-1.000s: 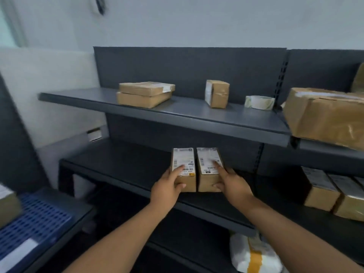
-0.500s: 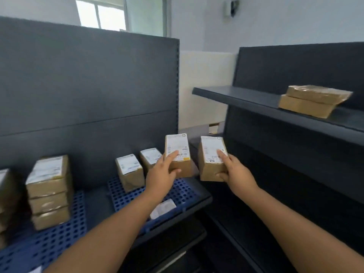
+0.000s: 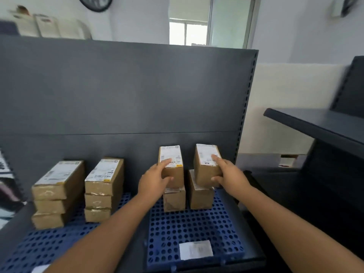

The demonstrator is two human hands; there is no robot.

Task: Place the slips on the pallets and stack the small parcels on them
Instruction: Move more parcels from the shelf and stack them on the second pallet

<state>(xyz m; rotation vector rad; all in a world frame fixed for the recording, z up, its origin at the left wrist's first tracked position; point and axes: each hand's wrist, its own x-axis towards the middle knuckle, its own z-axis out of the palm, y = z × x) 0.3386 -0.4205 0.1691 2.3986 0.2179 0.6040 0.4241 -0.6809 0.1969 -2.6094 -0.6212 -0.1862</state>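
left hand [image 3: 154, 182]: grips left parcel [image 3: 171, 154]
right hand [image 3: 231, 175]: grips right parcel [image 3: 204, 173]
base parcels [image 3: 174, 200]: land both square, edges flush

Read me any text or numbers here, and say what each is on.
Nothing reads clearly.
Label on left parcel: blurred.
Label on right parcel: blurred.
Labels on stacked parcels: blurred.
Print on slip, on blue pallet: too small.
Numerals on wall clock: unreadable.
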